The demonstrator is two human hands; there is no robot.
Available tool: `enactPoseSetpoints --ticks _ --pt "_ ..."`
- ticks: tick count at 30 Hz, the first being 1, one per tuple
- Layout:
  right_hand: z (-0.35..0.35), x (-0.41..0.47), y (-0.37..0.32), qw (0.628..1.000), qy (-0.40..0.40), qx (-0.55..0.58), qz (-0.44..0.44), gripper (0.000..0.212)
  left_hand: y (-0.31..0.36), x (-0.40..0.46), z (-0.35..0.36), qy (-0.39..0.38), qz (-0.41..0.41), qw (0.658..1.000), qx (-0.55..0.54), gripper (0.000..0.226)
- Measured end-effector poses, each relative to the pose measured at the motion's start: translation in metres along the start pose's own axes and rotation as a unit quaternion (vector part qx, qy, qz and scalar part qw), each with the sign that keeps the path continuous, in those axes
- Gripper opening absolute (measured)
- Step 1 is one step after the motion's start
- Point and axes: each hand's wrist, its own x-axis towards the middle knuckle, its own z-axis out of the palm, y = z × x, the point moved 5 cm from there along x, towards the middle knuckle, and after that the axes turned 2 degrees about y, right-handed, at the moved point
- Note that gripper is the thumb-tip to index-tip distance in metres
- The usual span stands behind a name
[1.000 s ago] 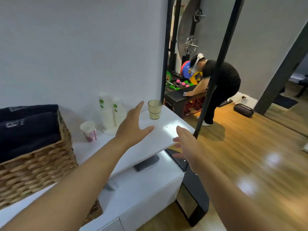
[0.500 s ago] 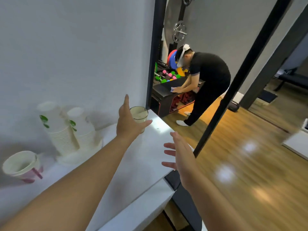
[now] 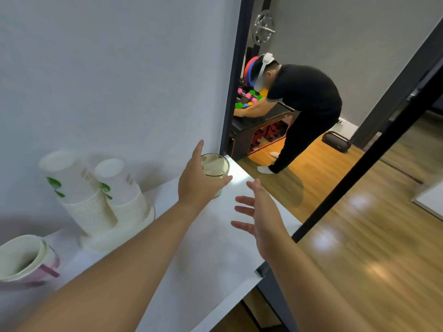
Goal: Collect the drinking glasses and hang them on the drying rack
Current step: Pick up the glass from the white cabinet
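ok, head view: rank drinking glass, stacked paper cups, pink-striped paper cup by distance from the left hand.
1. drinking glass, at the left hand's fingers, counter's far corner.
2. stacked paper cups, to its left by the wall.
3. pink-striped paper cup, far left edge of view.

pale grey wall (image 3: 107, 80), glossy wooden floor (image 3: 359, 236), white counter (image 3: 196, 271).

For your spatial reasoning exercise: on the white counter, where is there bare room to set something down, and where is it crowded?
Bare room: the broad stretch of white counter from the stacked paper cups to its front edge, partly under the left forearm. Crowded: the wall side, with the cup stacks and the pink-striped cup, and the far corner, where the left hand reaches around the drinking glass.
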Motion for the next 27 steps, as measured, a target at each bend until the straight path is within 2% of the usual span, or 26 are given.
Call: enactPoseSetpoints --ticks 5,9,14,20,27 --pt "0.003 -0.008 -0.008 0.998 -0.018 0.052 0.016 0.047 0.030 -0.013 -0.025 0.013 0.024 0.999 -0.021 0.117" --pt "0.003 -0.027 -0.010 0.995 -0.044 0.085 0.031 0.055 0.073 -0.033 -0.059 0.051 0.048 0.998 -0.009 0.117" --pt "0.001 -0.076 -0.018 0.980 -0.131 0.148 0.039 0.061 0.132 -0.081 -0.106 0.076 0.073 0.994 0.026 0.117" --pt "0.003 -0.166 -0.035 0.940 -0.255 0.222 0.048 0.053 0.192 -0.163 -0.170 0.135 0.067 0.988 0.042 0.114" --pt "-0.001 -0.287 -0.041 0.882 -0.380 0.269 0.066 0.060 0.250 -0.265 -0.253 0.182 0.031 0.982 0.031 0.115"
